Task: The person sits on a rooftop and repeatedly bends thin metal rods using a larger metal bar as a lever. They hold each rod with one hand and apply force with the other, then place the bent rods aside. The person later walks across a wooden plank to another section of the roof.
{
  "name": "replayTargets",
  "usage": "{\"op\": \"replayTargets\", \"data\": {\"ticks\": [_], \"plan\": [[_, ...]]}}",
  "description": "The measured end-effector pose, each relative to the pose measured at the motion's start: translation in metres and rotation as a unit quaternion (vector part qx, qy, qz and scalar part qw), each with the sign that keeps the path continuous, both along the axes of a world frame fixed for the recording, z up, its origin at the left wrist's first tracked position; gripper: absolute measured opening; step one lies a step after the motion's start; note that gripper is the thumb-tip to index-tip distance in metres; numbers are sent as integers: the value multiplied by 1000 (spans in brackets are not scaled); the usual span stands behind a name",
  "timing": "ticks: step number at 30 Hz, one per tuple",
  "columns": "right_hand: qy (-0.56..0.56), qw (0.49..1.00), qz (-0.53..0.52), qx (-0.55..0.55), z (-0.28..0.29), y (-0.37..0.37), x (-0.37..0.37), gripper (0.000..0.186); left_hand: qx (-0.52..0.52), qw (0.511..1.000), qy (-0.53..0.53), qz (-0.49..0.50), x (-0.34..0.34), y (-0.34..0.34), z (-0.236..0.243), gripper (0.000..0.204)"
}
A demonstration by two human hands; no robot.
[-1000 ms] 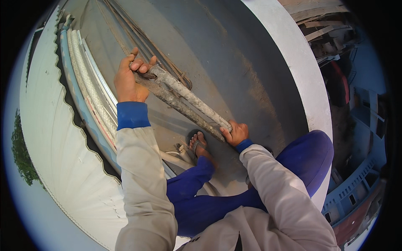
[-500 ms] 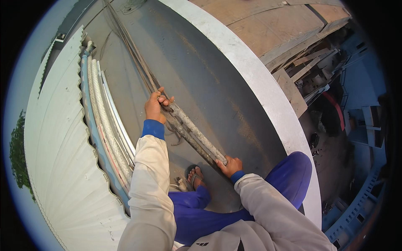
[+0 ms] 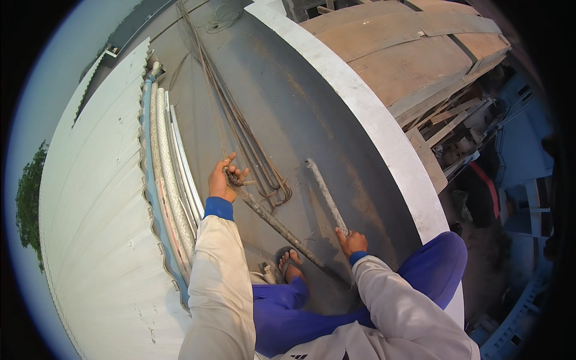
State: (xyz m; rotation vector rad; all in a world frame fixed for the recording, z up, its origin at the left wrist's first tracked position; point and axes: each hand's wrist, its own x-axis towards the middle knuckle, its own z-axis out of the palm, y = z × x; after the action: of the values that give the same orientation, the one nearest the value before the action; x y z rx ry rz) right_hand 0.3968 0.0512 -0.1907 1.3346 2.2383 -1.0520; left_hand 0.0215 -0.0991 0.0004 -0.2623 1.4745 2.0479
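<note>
My left hand (image 3: 222,181) is closed on a thin, rusty steel rod, its bent end showing beside the fingers, some of which are lifted. From that bent end a dark, crusted pipe (image 3: 273,221) slopes down toward the floor near my foot; whether the rod enters the pipe is hidden. My right hand (image 3: 353,243) grips the lower end of a shorter, pale grey pipe (image 3: 324,192), whose other end points away from me, apart from the dark pipe. Between and beyond my hands, several long steel rods (image 3: 243,135) with bent ends lie on the grey floor.
Long pipes (image 3: 171,180) run along the corrugated white sheet (image 3: 102,198) on the left. A white ledge (image 3: 372,108) curves along the right, with wooden boards (image 3: 414,57) beyond and a drop below. A coiled wire (image 3: 225,18) lies at the far end.
The two pipes, side by side before, are now apart. My right hand has carried the pale pipe rightward. The bundle of rods now rests away from my left hand, which keeps one rod.
</note>
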Motion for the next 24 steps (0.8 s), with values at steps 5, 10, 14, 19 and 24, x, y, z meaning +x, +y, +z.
{"op": "replayTargets", "data": {"ticks": [5,10,14,19,24], "plan": [[61,986,2,156,-5,-27,2,76,-16,1000,-10,-4,-5,3,-7,33],[253,932,160,-206,28,-76,-37,68,-16,1000,-16,-2,0,21,2,29],[243,936,121,-225,58,-57,-62,47,43,995,-2,-85,1,28,34,28],[295,859,143,-393,93,-38,-82,37,160,984,2,-80,-13,25,87,41],[292,918,169,-207,103,-55,-78,32,164,977,-2,-136,-23,20,97,45]]}}
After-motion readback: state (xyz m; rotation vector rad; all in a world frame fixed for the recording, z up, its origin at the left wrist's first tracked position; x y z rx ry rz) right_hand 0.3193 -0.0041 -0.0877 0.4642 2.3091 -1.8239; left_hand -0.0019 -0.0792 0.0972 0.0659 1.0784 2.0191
